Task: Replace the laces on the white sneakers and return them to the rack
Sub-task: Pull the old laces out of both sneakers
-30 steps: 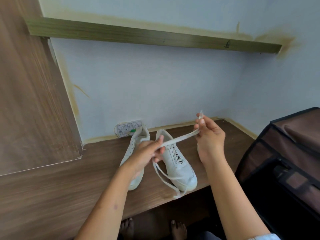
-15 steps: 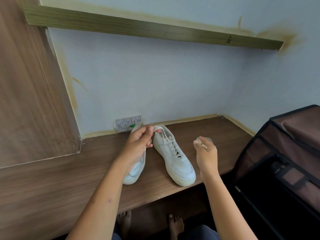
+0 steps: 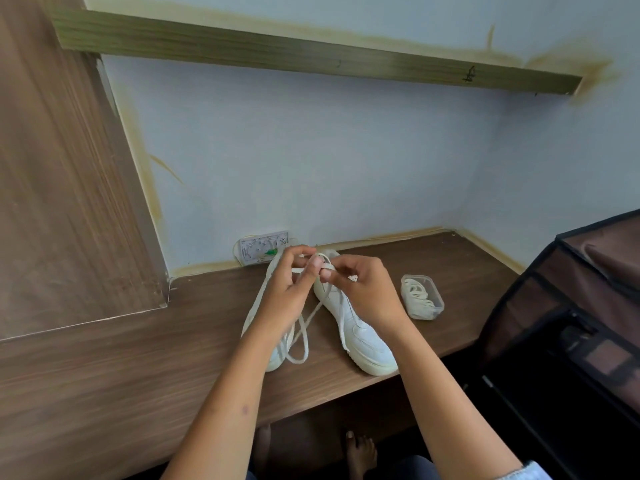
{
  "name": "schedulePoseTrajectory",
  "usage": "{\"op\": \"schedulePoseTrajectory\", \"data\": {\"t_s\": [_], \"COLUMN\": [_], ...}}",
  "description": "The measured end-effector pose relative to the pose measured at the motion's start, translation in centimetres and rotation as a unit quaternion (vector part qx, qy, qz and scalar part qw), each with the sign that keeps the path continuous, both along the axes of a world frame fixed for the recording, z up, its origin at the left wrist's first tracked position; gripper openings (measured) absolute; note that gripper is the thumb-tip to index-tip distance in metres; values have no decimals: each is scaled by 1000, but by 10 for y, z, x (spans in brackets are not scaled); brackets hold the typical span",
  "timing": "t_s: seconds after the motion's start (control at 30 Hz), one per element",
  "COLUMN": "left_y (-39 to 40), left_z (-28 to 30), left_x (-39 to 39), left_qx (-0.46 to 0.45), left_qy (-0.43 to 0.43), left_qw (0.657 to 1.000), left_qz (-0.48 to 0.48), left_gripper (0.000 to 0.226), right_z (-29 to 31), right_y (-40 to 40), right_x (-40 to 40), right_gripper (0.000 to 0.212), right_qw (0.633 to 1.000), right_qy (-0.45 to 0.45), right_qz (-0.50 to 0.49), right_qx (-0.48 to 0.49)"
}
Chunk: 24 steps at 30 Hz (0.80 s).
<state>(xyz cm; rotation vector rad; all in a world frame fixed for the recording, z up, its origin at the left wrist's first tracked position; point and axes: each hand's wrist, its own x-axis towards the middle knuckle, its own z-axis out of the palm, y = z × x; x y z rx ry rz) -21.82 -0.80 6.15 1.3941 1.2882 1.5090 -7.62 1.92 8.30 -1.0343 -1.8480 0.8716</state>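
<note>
Pale blue walls meet in a corner behind a brown wood-grain worktop (image 3: 138, 368), and a long green-brown wooden shelf (image 3: 311, 53) is fixed high on the back wall. Two white low-top sneakers are set side by side on the worktop, toes toward the near edge. The left white sneaker (image 3: 273, 358) is largely hidden by the left hand (image 3: 287, 292); the right white sneaker (image 3: 363, 337) is seen from its toe up to the tongue. Both hands are held together above the heel ends of the shoes. A flat off-white lace (image 3: 304, 327) is pinched in the grip of the left hand, fingers curled and thumb pressed on it, and the same lace is pinched between thumb and fingers of the right hand (image 3: 367, 292), the two grips almost touching. From the hands, loose lengths of lace hang down in a loop between the two sneakers, and one end is draped over the right sneaker's upper. A small clear plastic container (image 3: 422, 296) holding coiled off-white laces is placed just right of the right sneaker. A white wall socket plate (image 3: 263, 247) is seen behind the shoes. A brown fabric shoe rack with black trim (image 3: 571, 306) stands at the right.
</note>
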Motion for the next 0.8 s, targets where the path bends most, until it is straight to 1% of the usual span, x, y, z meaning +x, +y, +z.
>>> {"op": "schedulePoseTrajectory", "data": {"t_s": [0.1,0.17,0.2,0.27,0.3,0.33,0.37,0.43,0.47,0.53,0.6,0.63,0.67,0.7,0.73,0.77,0.8], "left_y": [-5,-7,-6,-3,-2,0,1,6,9,11,15,15,16,17,18,20,22], "left_z": [3,0,-2,-8,-8,-8,-6,-5,-6,-5,-5,-5,-4,-6,-10,-17,-25], "left_x": [5,5,4,-1,-4,-6,-9,-18,-22,-28,-32,-33,-34,-36,-40,-47,-55], "left_qx": [-80,-128,-139,-148,-147,-139,-124,-94,-83,-70,-64,-65,-71,-77,-79,-74,-67], "left_qy": [-68,-104,-106,-84,-79,-94,-132,-255,-315,-397,-458,-466,-454,-406,-310,-183,-56], "left_qw": [989,972,966,967,971,975,975,958,942,911,882,879,887,910,943,965,967], "left_qz": [-104,-169,-190,-190,-169,-146,-128,-96,-86,-83,-88,-77,-44,12,89,170,241], "left_gripper": [51,62,64,63,60,53,46,36,34,33,29,27,24,23,24,25,25], "right_z": [14,24,28,33,34,33,32,24,17,-1,-21,-29,-36,-40,-43,-45,-47], "right_y": [0,1,2,6,9,12,14,15,15,11,6,3,1,-1,-2,-3,-2], "right_x": [-3,-4,-3,1,4,7,11,16,16,10,-1,-7,-13,-18,-22,-24,-25], "right_gripper": [18,22,24,25,26,27,27,24,22,19,17,17,19,22,25,26,25], "right_qw": [999,999,1000,996,989,979,968,948,942,940,946,949,952,955,959,964,968], "right_qy": [-33,-25,0,87,140,189,231,290,301,291,255,235,216,196,177,159,143], "right_qz": [12,9,1,-19,-27,-33,-36,-29,-18,14,56,77,94,103,104,96,86], "right_qx": [23,27,22,-11,-37,-64,-89,-131,-148,-179,-194,-195,-196,-196,-195,-192,-187]}}
